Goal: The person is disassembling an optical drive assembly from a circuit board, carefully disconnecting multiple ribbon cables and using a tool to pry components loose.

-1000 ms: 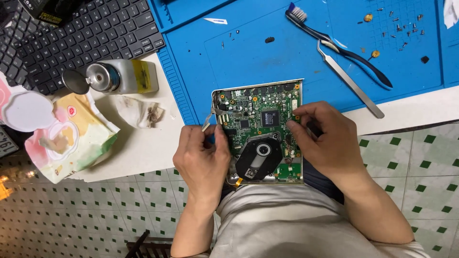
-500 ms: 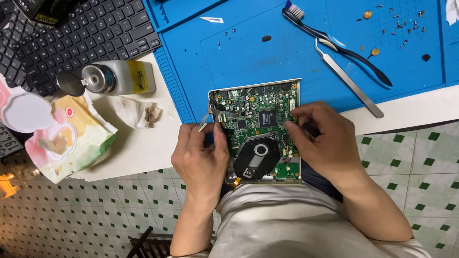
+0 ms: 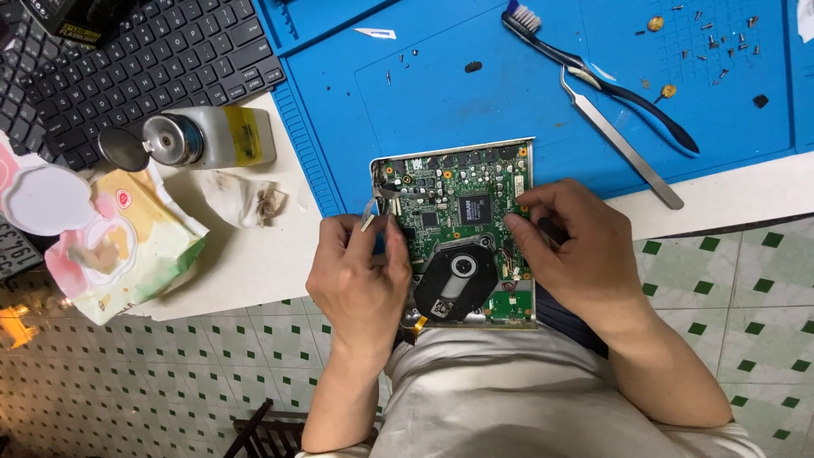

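1. One drive [image 3: 462,229], open, with a green circuit board and a black round hub uppermost, sits over the front edge of the worktop [image 3: 254,263], partly above the person's lap.
2. Two hands. The left hand [image 3: 360,280] grips the drive's left edge, thumb and forefinger pinched on a small pale strip [image 3: 368,219] at the board's upper left corner. The right hand [image 3: 577,254] clasps the right edge, fingers curled onto the board; whether a dark item under its palm is held cannot be told.
3. One blue mat [image 3: 509,93] covers the worktop's back right part; the drive's far end rests on its front edge.
4. On the mat: one toothbrush [image 3: 593,72], one pair of tweezers [image 3: 619,148] just beside it, and many small screws [image 3: 712,42] scattered near the back right corner, too small to count.
5. One black keyboard [image 3: 127,59] lies at the back left corner.
6. One bottle [image 3: 212,136] lies on its side in front of the keyboard; one soiled tissue [image 3: 242,199] lies near it.
7. One wipes pack [image 3: 119,246], lid flipped open, lies at the left front edge.
8. Surface and room: white worktop; floor [image 3: 746,263] of white tiles with small green squares.
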